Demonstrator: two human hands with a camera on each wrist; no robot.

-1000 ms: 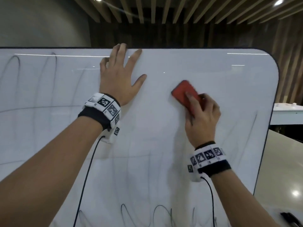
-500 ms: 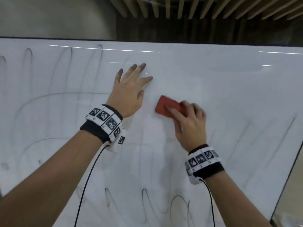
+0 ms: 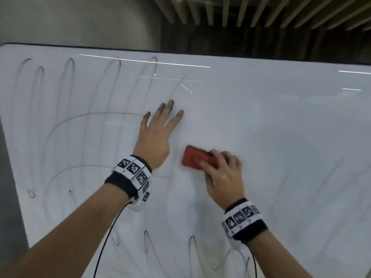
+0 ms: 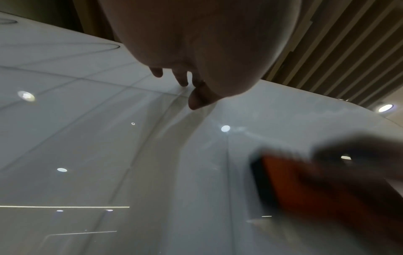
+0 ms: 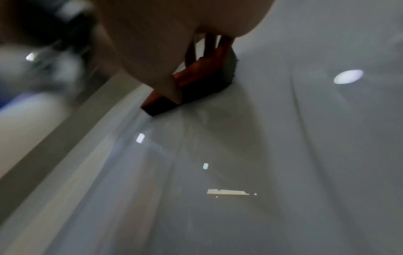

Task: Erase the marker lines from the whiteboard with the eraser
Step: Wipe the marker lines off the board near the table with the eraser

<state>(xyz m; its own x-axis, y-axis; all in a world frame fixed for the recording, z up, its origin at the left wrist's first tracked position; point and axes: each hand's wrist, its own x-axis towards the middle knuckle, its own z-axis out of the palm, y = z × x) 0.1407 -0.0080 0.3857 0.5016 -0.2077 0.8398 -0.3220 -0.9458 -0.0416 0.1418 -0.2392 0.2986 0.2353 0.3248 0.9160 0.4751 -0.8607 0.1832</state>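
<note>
Wooden ceiling slats are showing above the whiteboard [image 3: 281, 137], where the right hand [image 3: 222, 177] is gripping the red eraser [image 3: 197, 159] mid-board; the remaining marker lines [image 3: 68, 117] are lying toward the left edge, beyond the flat, open left hand [image 3: 155, 137].

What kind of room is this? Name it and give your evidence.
Probably an office or meeting room: a large whiteboard with looping marker lines, a wooden slatted ceiling with recessed lights, and a red eraser in the right hand.
</note>
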